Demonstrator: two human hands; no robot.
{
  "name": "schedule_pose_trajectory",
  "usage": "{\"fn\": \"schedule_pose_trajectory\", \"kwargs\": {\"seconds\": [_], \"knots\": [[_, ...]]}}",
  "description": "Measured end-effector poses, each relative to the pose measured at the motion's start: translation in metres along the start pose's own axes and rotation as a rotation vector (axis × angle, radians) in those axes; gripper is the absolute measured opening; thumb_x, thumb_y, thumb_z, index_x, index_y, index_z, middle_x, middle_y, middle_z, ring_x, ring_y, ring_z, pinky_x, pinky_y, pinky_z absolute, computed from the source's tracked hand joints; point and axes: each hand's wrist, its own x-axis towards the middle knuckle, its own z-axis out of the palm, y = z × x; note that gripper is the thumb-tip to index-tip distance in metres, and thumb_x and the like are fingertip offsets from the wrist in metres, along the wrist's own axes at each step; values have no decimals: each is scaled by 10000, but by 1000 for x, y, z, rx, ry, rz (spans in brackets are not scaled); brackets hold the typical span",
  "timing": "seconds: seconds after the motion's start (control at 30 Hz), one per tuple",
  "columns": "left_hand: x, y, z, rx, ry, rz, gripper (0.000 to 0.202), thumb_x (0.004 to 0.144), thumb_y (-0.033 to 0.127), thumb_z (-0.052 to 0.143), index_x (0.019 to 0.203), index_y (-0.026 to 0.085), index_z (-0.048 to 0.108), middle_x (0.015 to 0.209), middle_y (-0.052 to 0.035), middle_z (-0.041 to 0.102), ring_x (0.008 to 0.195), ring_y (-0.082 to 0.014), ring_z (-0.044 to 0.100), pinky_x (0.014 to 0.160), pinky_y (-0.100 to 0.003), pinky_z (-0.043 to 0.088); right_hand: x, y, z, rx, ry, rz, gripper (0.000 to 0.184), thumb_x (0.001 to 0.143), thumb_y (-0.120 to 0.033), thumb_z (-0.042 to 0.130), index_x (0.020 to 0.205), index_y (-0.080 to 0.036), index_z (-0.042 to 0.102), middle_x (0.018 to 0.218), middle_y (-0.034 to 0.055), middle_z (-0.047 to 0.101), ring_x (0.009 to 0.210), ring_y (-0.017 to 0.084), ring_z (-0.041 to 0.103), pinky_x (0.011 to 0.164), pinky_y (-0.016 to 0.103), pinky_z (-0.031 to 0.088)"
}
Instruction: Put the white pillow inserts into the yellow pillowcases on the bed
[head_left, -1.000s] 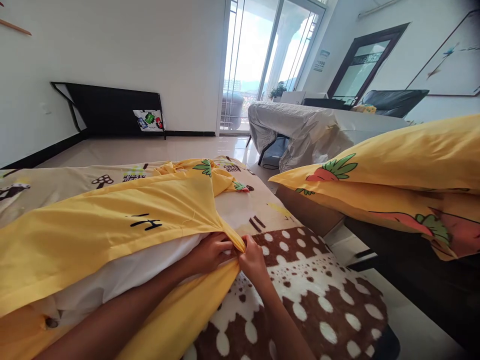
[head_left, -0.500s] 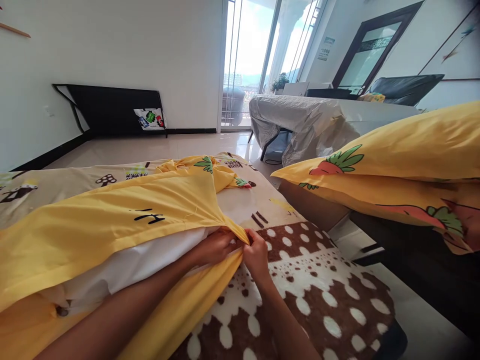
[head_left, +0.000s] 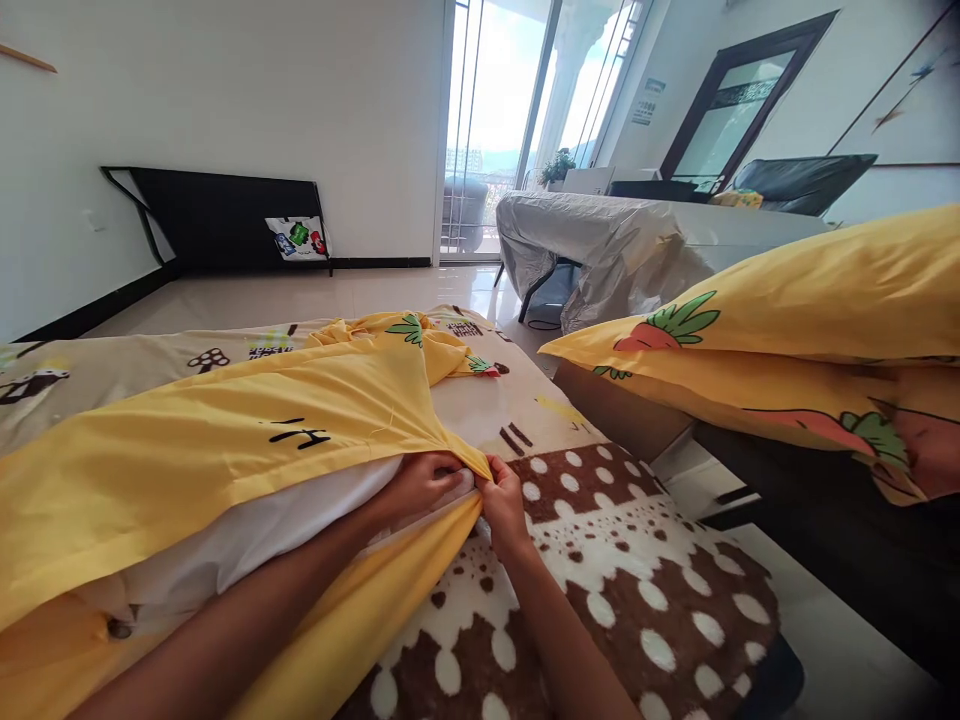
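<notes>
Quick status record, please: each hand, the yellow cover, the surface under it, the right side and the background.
Left hand: inside the cover's opening, by the white inner material; exact grip unclear
Right hand: pinching the gathered edge
Yellow cover: spread out, opening toward the wearer
Surface: patterned bedding, part beige, part brown and white
Right side: carrot-print yellow bedding
Background: glass door, plastic-draped furniture

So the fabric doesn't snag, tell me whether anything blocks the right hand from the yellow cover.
Nothing visible does: the right hand pinches the yellow cover directly by its edge. The left hand lies in the opening beside white fabric, not between them.
</notes>
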Motion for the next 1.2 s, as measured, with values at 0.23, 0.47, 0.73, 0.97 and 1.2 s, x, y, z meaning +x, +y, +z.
{"fn": "schedule_pose_trajectory", "kwargs": {"seconds": [0.23, 0.47, 0.73, 0.97, 1.2], "knots": [[9, 3, 14, 95, -3, -11, 222, 768, 134, 522, 876, 109, 714, 905, -59, 730, 881, -206, 647, 840, -283, 494, -3, -1, -4, -119, 16, -92, 226, 678, -276, 546, 836, -155, 654, 759, 19, 648, 725, 165, 561, 656, 243, 435], [10, 1, 39, 400, 143, 11, 227, 795, 108, 455, 835, 102, 678, 932, -129, 672, 925, -287, 585, 876, -432, 436, -4, 0, -7, -361, 26, -190, 238, 705, -269, 520, 843, -161, 680, 767, 30, 661, 722, 173, 547, 627, 246, 419], [-8, 18, 28, 557, 143, 106, 232, 873, 108, 425, 974, 132, 632, 1079, -113, 610, 1056, -249, 528, 962, -384, 414, -2, -2, -11, -399, 37, -243, 184, 695, -221, 492, 803, -159, 627, 816, 35, 613, 749, 169, 535, 681, 265, 426], [-18, 14, 15, 729, -285, 346, 249, 901, 133, 414, 1034, 144, 624, 1127, -114, 633, 1154, -236, 520, 1032, -401, 367, -6, -6, -10, -434, 34, -243, 182, 698, -213, 475, 787, -162, 626, 772, 30, 611, 730, 176, 537, 685, 281, 426], [1, 6, 23, 639, -304, 266, 246, 813, 143, 503, 1015, 145, 644, 1246, -154, 580, 1266, -325, 425, 1098, -502, 256, -11, -11, -8, -350, 24, -263, 179, 696, -277, 563, 778, -168, 678, 858, 54, 677, 803, 203, 582, 758, 310, 449]]}}
